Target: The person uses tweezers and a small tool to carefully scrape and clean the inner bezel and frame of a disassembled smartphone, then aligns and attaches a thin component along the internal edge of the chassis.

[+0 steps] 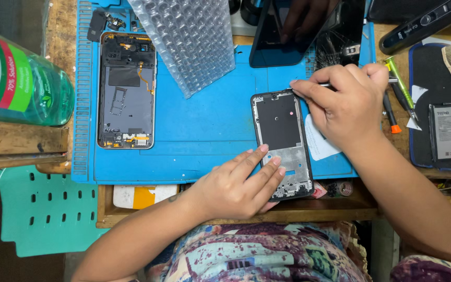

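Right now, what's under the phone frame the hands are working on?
The phone frame lies on the blue mat, its lower end overhanging. The left hand covers that corner.

Phone frame (283,143) on mat (199,136), opened phone (127,91) left.

Worn wooden workbench (58,141) under blue mat (199,130); teal perforated plastic chair (43,214) lower left; even light.

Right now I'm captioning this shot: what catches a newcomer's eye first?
Both hands meet over a bare phone frame on the blue mat: the left hand pins it, the right hand works a thin tool at its top corner. An opened phone lies left, under bubble wrap.
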